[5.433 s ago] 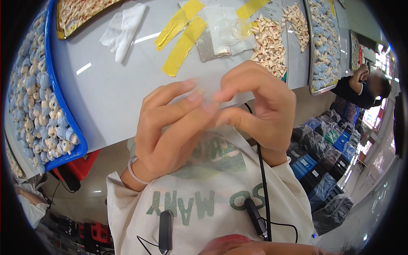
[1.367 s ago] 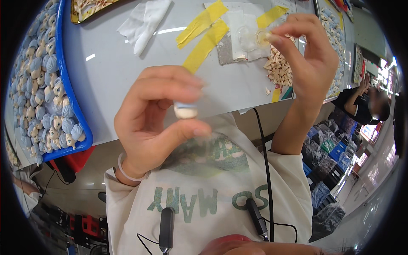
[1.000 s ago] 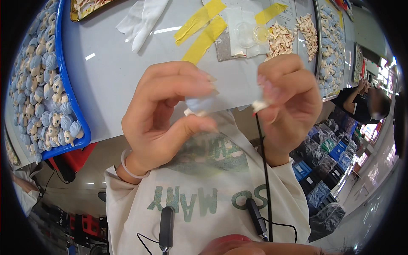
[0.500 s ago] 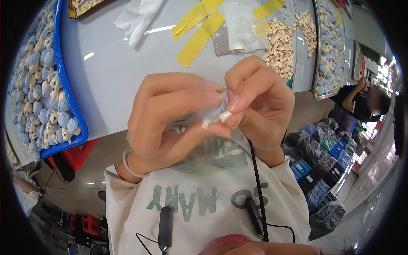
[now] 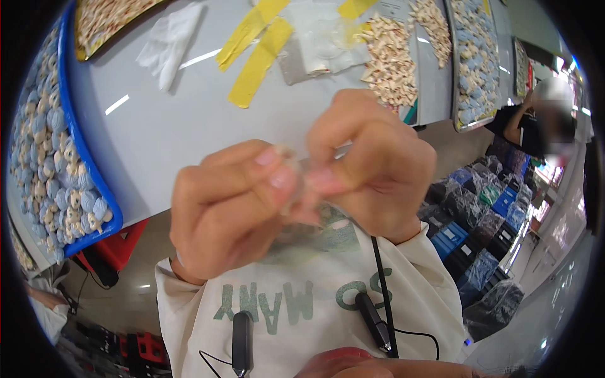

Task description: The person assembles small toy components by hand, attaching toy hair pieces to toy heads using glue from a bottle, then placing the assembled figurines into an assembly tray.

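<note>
Head view: glossy worktop [image 5: 151, 142], pointed pale pieces [image 5: 392, 66]; left hand [image 5: 227, 205] and right hand [image 5: 378, 167] curl inward, grips too blurred to tell.

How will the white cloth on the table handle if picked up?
Probably floppy: the white cloth lies in loose creases with uneven edges. Likely light, since it looks like thin fabric. Unlikely to roll, as it spreads fairly flat on the table.

Bright, even light washes the pale bench [image 5: 157, 138], where white reflections streak at 10 and 11 o'clock; glare burns out patches near 3 o'clock. At the centre, blur smears the fingers [image 5: 277, 179], while fisheye distortion bows a blue tray [image 5: 80, 135] at 9 o'clock and blackness swallows the corners.
</note>
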Available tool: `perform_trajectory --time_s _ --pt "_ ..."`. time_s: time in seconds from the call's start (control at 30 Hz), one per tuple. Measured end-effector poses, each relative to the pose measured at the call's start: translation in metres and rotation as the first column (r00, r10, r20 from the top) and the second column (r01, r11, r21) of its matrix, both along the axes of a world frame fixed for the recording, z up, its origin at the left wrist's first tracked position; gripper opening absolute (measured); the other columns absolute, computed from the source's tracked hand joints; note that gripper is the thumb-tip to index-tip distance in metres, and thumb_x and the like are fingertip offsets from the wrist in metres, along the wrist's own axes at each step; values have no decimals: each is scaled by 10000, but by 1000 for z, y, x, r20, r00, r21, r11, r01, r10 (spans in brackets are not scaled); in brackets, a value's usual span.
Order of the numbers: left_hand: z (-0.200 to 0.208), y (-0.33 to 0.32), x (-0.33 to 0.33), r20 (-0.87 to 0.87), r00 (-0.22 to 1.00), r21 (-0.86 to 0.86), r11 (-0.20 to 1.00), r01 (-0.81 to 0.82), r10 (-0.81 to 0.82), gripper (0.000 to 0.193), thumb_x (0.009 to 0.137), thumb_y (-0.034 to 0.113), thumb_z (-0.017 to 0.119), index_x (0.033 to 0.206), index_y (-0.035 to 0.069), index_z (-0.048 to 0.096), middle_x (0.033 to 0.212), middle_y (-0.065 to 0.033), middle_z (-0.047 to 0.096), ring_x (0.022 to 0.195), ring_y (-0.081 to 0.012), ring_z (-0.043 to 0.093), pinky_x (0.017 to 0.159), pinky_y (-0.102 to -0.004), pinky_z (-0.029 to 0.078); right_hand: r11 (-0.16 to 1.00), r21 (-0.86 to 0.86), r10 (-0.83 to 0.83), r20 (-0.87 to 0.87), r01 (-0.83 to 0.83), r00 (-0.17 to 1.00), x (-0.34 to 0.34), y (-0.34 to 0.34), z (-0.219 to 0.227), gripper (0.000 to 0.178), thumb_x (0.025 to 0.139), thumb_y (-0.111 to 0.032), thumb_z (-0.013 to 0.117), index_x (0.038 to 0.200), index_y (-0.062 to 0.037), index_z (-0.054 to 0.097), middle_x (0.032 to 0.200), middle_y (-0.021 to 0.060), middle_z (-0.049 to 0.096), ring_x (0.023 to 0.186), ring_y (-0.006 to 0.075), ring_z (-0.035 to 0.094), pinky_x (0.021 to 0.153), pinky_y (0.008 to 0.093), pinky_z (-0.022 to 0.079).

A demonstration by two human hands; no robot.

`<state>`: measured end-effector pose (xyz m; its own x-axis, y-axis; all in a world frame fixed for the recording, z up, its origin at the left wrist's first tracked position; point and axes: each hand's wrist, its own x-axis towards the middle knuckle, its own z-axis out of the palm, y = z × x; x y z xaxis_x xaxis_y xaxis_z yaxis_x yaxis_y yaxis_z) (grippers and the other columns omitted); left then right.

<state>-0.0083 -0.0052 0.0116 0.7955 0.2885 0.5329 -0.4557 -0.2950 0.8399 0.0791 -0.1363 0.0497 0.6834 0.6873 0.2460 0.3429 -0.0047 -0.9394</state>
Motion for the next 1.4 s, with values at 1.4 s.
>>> perform_trajectory --time_s 1.4 --pt "-11 25 -5 -203 979 -163 986 -36 2 410 660 169 726 973 3 520 958 -164 517 866 -236 546 724 -285 464 836 -168 -480 236 522 845 29 -75 -8 157 707 117 554 849 52 569 821 113 590 712 151 552 663 220 439"
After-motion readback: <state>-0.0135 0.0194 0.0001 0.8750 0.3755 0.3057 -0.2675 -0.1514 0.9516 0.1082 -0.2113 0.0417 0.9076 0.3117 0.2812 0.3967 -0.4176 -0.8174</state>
